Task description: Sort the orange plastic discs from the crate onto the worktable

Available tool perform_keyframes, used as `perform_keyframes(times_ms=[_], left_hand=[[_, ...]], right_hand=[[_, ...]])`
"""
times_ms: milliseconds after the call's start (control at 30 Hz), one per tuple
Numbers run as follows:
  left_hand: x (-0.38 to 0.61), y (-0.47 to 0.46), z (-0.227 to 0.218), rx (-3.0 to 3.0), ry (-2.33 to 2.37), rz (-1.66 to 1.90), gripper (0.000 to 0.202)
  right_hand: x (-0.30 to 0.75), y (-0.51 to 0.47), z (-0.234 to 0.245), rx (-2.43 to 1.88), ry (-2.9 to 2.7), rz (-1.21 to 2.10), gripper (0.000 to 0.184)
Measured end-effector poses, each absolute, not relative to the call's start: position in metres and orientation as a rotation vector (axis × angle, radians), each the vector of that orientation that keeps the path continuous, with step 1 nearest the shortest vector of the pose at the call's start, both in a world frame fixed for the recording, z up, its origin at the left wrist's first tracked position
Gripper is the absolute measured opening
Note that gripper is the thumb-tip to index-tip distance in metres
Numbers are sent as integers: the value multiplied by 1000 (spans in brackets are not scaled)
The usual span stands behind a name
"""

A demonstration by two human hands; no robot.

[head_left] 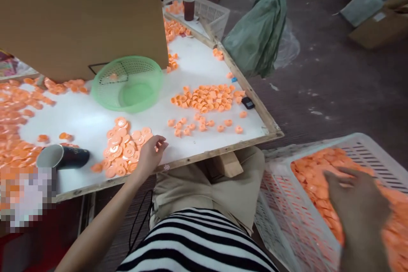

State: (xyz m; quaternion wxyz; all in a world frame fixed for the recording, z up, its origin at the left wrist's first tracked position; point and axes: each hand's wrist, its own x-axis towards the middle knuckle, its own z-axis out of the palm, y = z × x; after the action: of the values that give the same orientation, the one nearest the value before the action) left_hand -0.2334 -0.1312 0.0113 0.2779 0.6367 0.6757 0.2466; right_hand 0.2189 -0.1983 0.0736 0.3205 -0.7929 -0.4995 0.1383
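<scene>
My left hand (151,153) is at the table's front edge, right beside a pile of flat, round orange plastic pieces (129,151). Its fingers are curled together, and anything between them is too small to make out. Out to the right, my right hand (358,197), blurred, is over a white plastic crate (357,142) filled with orange pieces (314,170). The fingers there look apart with nothing visible in them. Small orange cup-shaped caps (207,98) lie heaped on the white tabletop (197,146), with several loose ones in front of the heap.
A green mesh basket (142,93) stands before a large cardboard box (83,17). A dark cup (75,157) lies on its side by more orange pieces (12,106). A wooden rim (255,102) borders the table, near a small black device (247,103). Beyond is a green sack (261,29).
</scene>
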Motion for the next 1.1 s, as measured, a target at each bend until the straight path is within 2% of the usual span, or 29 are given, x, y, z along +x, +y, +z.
perform_keyframes(times_ms=[67,133,267,400,533,667,967,1100], left_hand=[[-250,-127,8,1801,1902,624,17],[-259,-123,4,1928,1935,546,17],[-263,-117,1,2098,2002,310,24],[-263,-116,-1,2101,2007,231,21],[-264,-118,-7,2079,1979,308,22],[-266,-118,-11,2081,1982,385,25],[-247,-110,5,1706,1784,625,12],[-220,-109,-1,1428,1453,818,18]], right_hand=[[245,-215,74,-2336,-1044,130,18],[243,-217,62,-2434,-938,106,23],[162,-176,29,-2055,-1361,575,35],[41,-124,19,-1725,-1782,840,29],[-38,-97,14,-1591,-2099,881,37],[-57,-92,1,-1556,-2214,876,36],[-30,-112,-4,-1525,-1931,1052,24],[-31,-108,-9,-1504,-1746,1192,20]])
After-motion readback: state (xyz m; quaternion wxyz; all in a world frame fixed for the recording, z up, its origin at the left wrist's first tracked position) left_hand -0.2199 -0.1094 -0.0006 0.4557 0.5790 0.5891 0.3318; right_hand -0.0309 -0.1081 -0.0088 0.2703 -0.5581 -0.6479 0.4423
